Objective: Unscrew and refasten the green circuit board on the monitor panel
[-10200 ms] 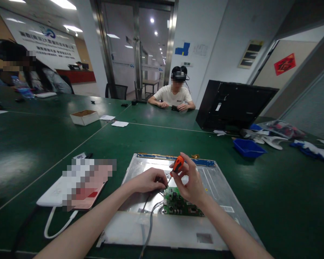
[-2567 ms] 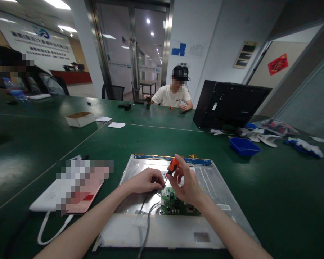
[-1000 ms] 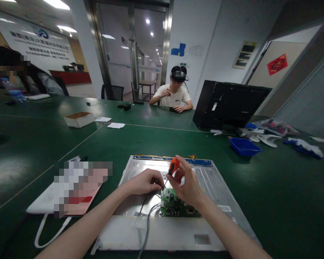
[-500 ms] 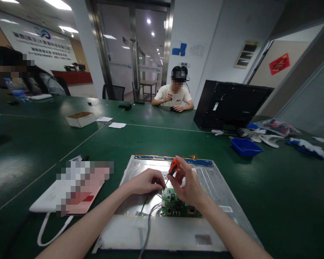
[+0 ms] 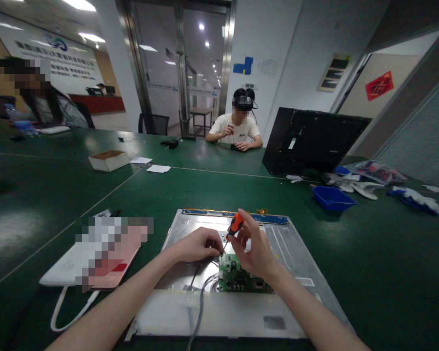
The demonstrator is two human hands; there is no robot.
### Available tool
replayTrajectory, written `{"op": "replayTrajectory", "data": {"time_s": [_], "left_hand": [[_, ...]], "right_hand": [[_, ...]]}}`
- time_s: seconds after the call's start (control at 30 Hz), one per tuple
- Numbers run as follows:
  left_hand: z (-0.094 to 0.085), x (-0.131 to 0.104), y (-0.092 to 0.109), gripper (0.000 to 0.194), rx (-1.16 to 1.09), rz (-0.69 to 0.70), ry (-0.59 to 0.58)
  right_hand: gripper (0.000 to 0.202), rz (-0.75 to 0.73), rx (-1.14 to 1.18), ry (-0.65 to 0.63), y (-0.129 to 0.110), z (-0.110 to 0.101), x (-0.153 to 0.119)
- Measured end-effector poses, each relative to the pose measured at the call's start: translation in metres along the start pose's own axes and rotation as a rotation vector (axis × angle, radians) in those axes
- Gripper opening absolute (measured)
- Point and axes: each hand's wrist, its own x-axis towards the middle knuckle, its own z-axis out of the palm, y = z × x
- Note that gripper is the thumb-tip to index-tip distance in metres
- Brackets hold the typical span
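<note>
A silvery flat panel (image 5: 296, 263) lies on the green table, with a green circuit board (image 5: 230, 279) on its middle. My right hand (image 5: 258, 248) grips an orange and black screwdriver (image 5: 235, 225), its thin shaft slanting down to the board's upper left corner. At that same corner my left hand (image 5: 204, 243) has its fingers pressed together; what they pinch is too small to make out. Grey cables (image 5: 202, 304) run from the board's left side over the panel's near edge. A blue strip (image 5: 205, 213) lines the panel's far edge.
To the left lie a white device (image 5: 60, 265) and a pink phone (image 5: 133, 248) with a white cable. A blue tray (image 5: 333, 199) and a black monitor (image 5: 310, 141) stand at the right. Farther back are an open box (image 5: 109, 162) and a seated person (image 5: 235, 126).
The person at the far left has shifted, the head now more upright and farther right. My hands and the screwdriver have barely moved.
</note>
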Motion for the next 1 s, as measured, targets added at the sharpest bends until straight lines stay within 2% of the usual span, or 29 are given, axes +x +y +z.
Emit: {"op": "replayTrajectory", "data": {"time_s": [0.17,0.4,0.63,0.87,1.0], "left_hand": [[0.0,0.0,-0.0018,0.007,-0.007,0.008,-0.009],[0.0001,-0.0005,0.0006,0.007,0.012,0.003,-0.001],[-0.0001,0.0003,-0.0002,0.007,0.013,0.006,-0.006],[0.001,-0.0003,-0.0023,0.007,0.008,0.0,-0.003],[0.002,-0.0006,-0.003,0.007,-0.001,-0.01,0.007]], "right_hand": [[0.068,-0.023,-0.076,0.051,-0.0003,0.0007,0.0018],[0.07,0.009,0.035,-0.028,-0.0002,-0.0004,0.001],[0.065,-0.024,-0.075,0.064,0.0021,0.0012,0.0018],[0.068,-0.014,0.011,-0.007,0.0006,-0.0007,0.0004],[0.064,0.011,-0.039,0.033,0.0016,0.0011,0.0001]]}}
